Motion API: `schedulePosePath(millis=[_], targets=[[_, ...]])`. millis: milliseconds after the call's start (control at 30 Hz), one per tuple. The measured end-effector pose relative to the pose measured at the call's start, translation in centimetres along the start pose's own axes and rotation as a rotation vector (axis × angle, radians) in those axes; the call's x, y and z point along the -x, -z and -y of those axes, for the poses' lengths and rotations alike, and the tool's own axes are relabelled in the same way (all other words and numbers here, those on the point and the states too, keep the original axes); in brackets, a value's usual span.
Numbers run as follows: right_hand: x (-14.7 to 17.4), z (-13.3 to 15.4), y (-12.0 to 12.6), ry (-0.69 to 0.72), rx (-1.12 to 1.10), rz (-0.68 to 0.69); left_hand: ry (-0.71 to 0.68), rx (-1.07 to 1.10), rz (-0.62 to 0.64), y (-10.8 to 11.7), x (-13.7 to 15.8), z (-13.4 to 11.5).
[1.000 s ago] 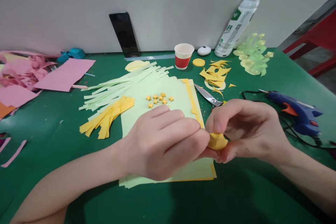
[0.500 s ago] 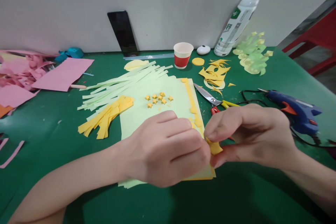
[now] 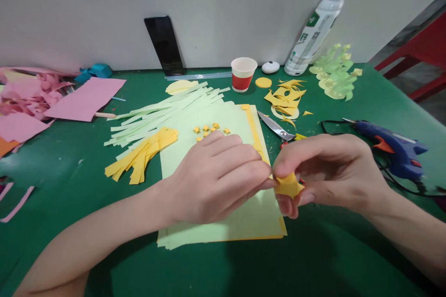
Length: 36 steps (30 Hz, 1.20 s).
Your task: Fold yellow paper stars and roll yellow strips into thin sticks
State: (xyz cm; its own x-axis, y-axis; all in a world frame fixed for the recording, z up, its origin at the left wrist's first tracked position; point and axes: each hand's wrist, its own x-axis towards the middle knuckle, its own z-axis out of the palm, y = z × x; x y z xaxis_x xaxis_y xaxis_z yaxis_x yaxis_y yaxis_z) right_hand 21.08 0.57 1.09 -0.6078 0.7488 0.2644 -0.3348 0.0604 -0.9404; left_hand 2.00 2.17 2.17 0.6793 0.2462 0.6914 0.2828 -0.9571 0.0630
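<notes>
A yellow folded paper star [image 3: 290, 186] is held above the paper stack, its points puffed and facing me. My right hand [image 3: 334, 174] pinches it between thumb and fingers. Curled in from the left, my left hand [image 3: 223, 178] has its closed fingertips on the star's left edge; the thumb is mostly hidden. Beneath the hands lie pale green sheets [image 3: 223, 232] with a yellow strip [image 3: 253, 125] along the right side. Several small yellow stars [image 3: 216, 125] rest on the top sheet, partly covered by my left hand.
Yellow strips [image 3: 141, 155] and pale green strips [image 3: 163, 109] lie on the left. Scissors [image 3: 275, 125], yellow scraps [image 3: 287, 95] and a blue glue gun [image 3: 393, 144] are on the right. Behind stand a paper cup [image 3: 242, 76], a phone [image 3: 164, 46] and a leaning bottle [image 3: 315, 32].
The star has turned so more of its face and points show. My left hand has shifted up slightly and its fingers have straightened a little; right fingertips now show below the star.
</notes>
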Motion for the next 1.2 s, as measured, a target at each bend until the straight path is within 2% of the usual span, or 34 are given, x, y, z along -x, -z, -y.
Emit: schedulePosePath(millis=[433,633,767,867,1000,1200], targets=[[0.0,-1.1,-0.8,0.160,0.067,-0.127,-0.009,-0.086,-0.048,-0.2,0.3,-0.6],[0.0,-1.4,-1.2,0.213,0.176,-0.120,-0.137,-0.112,-0.152,0.0,0.6,-0.7],[0.3,-1.5,-1.3,0.287,0.300,-0.198,-0.055,-0.053,-0.079,0.5,0.5,-1.0],[0.5,-0.7,-0.9,0.340,0.532,-0.187,0.026,0.045,-0.079,0.5,0.4,-1.0],[0.3,0.7,-0.4,0.412,1.056,-0.005,0.031,0.096,-0.074,0.2,0.3,-0.6],[0.8,1.2,-0.7,0.396,1.413,0.031,-0.042,0.016,0.069,0.7,0.1,0.1]])
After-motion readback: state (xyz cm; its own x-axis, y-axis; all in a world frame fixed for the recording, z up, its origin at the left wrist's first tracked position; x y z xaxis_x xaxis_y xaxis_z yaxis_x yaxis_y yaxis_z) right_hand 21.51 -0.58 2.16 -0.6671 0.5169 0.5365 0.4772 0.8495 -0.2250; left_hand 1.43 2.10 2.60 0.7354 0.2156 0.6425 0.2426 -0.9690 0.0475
